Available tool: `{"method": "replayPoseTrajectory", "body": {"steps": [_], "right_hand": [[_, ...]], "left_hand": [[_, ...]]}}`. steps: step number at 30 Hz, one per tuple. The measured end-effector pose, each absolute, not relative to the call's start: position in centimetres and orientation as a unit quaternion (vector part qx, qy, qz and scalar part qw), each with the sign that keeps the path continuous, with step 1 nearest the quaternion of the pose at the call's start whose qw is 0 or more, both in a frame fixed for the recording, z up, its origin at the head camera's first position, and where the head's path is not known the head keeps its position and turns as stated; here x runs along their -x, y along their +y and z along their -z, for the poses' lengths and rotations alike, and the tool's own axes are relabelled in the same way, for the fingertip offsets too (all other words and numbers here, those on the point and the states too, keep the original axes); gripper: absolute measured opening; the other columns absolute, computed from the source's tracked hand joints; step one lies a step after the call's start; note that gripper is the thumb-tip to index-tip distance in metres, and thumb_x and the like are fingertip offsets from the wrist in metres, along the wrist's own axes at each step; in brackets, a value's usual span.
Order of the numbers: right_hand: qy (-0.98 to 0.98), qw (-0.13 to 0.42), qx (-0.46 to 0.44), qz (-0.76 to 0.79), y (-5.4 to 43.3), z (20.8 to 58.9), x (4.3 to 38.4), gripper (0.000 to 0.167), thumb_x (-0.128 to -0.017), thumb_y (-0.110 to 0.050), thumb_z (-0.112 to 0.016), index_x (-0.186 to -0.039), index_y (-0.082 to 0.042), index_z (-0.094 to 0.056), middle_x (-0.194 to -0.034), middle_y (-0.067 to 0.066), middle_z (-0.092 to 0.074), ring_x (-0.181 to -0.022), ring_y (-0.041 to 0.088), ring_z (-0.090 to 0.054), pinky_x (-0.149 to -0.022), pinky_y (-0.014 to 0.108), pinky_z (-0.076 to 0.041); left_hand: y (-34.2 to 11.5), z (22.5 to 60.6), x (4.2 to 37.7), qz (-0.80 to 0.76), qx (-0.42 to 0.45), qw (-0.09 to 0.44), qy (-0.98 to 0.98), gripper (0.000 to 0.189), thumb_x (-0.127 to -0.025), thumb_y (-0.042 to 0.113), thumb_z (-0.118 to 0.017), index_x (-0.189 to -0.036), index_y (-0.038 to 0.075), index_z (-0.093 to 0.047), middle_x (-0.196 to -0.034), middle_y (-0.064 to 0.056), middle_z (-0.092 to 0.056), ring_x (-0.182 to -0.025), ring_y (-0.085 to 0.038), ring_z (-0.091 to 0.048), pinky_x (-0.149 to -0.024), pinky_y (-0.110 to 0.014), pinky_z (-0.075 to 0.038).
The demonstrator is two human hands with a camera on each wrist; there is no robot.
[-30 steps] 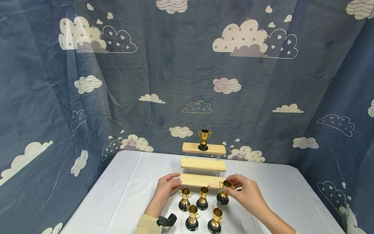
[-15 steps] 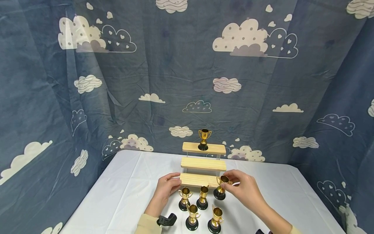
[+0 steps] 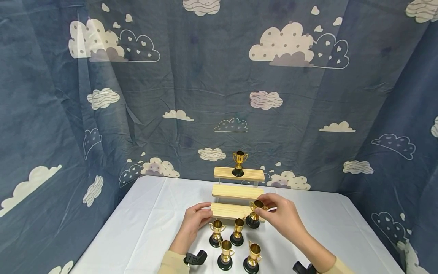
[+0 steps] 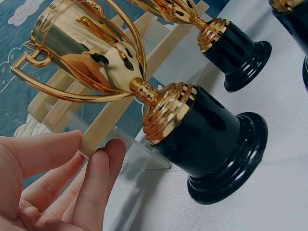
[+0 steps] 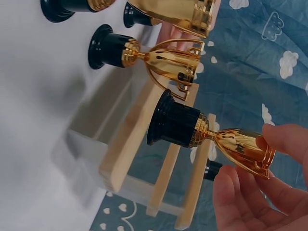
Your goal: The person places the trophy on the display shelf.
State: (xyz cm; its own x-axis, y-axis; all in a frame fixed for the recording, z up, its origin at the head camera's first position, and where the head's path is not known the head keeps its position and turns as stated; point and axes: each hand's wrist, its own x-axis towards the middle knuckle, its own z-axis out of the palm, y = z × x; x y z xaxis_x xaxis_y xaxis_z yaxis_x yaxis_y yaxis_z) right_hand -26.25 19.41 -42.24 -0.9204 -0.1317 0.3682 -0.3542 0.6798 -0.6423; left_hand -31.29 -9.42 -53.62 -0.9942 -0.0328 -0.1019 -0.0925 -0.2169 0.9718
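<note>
A small gold trophy cup with a black base [image 3: 253,220] is in my right hand [image 3: 284,215], pinched by its bowl between thumb and fingers. It is held off the table in front of the lowest step's right part; in the right wrist view its black base [image 5: 178,120] hangs clear beside the planks. My left hand [image 3: 194,220] grips the left end of the lowest plank of a three-step wooden display stand [image 3: 236,191]. Thumb and fingertips close on that plank's end [image 4: 98,132] in the left wrist view. Another trophy [image 3: 238,161] stands upright on the top step.
Several more trophies stand upright on the white-covered table [image 3: 164,205] before the stand, among them one near my left hand [image 3: 216,231] and a front one [image 3: 254,255]. Behind the table hangs a blue cloud-print cloth [image 3: 205,83].
My right hand has carried its trophy leftward and up, from the stand's front right corner to the lowest step. My left hand keeps its grip on the stand.
</note>
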Motion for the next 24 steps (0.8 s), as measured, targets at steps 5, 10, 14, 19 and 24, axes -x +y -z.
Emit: {"method": "replayPoseTrajectory", "body": {"steps": [5,10,14,19,24], "right_hand": [[-0.900,0.158,-0.146,-0.379,19.0,41.7,26.8,0.034,-0.080,-0.027,-0.087,-0.110,-0.020,-0.073,-0.094,-0.008,-0.070,-0.085,0.008,-0.066,-0.074,0.025,-0.058],[-0.897,0.158,-0.151,-0.384,18.6,41.2,27.3,0.035,-0.081,-0.025,-0.086,-0.113,-0.018,-0.073,-0.096,-0.008,-0.070,-0.086,0.008,-0.066,-0.075,0.025,-0.058],[-0.896,0.160,-0.160,-0.382,18.3,41.0,27.6,0.035,-0.081,-0.024,-0.086,-0.113,-0.017,-0.073,-0.095,-0.007,-0.070,-0.086,0.008,-0.065,-0.075,0.025,-0.058],[-0.895,0.160,-0.162,-0.384,18.0,40.7,27.9,0.034,-0.081,-0.026,-0.086,-0.112,-0.020,-0.073,-0.092,-0.007,-0.069,-0.085,0.010,-0.066,-0.074,0.029,-0.057],[-0.896,0.162,-0.159,-0.381,17.6,40.3,28.4,0.034,-0.081,-0.027,-0.086,-0.113,-0.021,-0.073,-0.093,-0.006,-0.069,-0.086,0.011,-0.067,-0.072,0.031,-0.057]], "left_hand": [[-9.5,53.6,31.3,-0.778,0.050,0.021,0.625,0.047,-0.083,0.001,-0.076,-0.128,-0.003,-0.065,-0.097,-0.009,-0.073,-0.088,-0.017,-0.071,-0.085,-0.035,-0.059],[-9.4,53.7,31.4,-0.780,0.049,0.022,0.624,0.046,-0.082,0.000,-0.076,-0.127,-0.003,-0.066,-0.096,-0.009,-0.072,-0.088,-0.017,-0.071,-0.083,-0.032,-0.059],[-9.4,53.8,31.4,-0.783,0.046,0.021,0.620,0.045,-0.082,0.000,-0.076,-0.126,-0.004,-0.066,-0.096,-0.010,-0.073,-0.087,-0.017,-0.071,-0.082,-0.031,-0.059],[-9.4,53.8,31.4,-0.783,0.046,0.020,0.620,0.045,-0.082,0.000,-0.076,-0.126,-0.003,-0.066,-0.096,-0.009,-0.073,-0.087,-0.016,-0.071,-0.082,-0.031,-0.059],[-9.4,53.7,31.3,-0.782,0.047,0.020,0.622,0.045,-0.082,-0.001,-0.076,-0.125,-0.004,-0.066,-0.095,-0.009,-0.073,-0.087,-0.016,-0.071,-0.082,-0.032,-0.059]]}}
